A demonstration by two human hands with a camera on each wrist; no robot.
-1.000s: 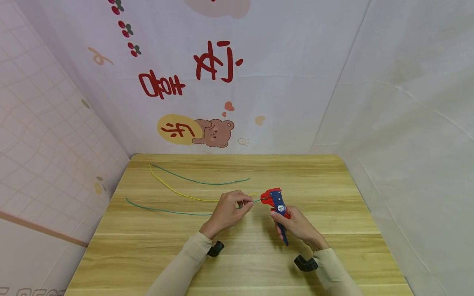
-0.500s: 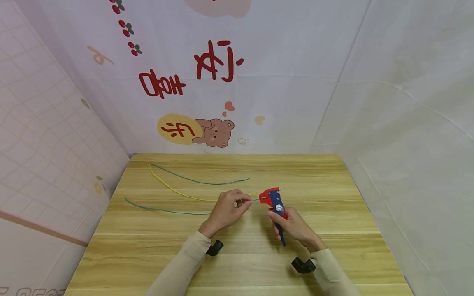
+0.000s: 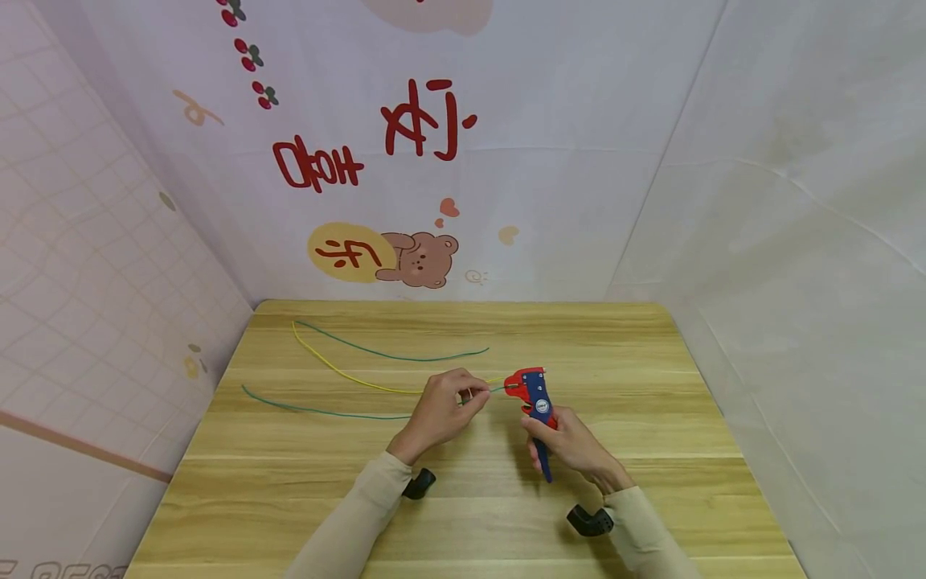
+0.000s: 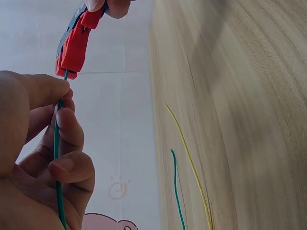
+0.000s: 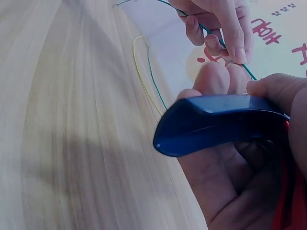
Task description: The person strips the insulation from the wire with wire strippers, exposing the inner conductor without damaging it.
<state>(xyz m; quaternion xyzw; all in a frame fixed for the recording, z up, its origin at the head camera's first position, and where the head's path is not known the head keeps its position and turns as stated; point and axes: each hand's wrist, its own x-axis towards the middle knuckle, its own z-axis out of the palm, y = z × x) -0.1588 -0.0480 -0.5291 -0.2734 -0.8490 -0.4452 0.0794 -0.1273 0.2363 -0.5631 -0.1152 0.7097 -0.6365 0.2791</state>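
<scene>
My left hand (image 3: 443,408) pinches a green wire (image 4: 56,143) between thumb and forefinger, close to the wire's right end. That end goes into the red jaws of a red and blue wire stripper (image 3: 535,394). Around the stripper's handles my right hand (image 3: 574,441) is curled, holding the tool above the table with its blue handle (image 5: 216,122) pointing down. The rest of the green wire trails left from under my left hand. In the left wrist view the fingertips sit just short of the stripper's red nose.
Behind my hands a yellow wire (image 3: 347,375) and a second green wire (image 3: 398,357) lie on the wooden table (image 3: 477,531). A printed cloth wall (image 3: 564,201) stands along the table's back edge, with more cloth at both sides.
The stripper and my right hand have shifted slightly left, and the handle has swung a little more upright. My left hand and the green wire have also drifted slightly left.
</scene>
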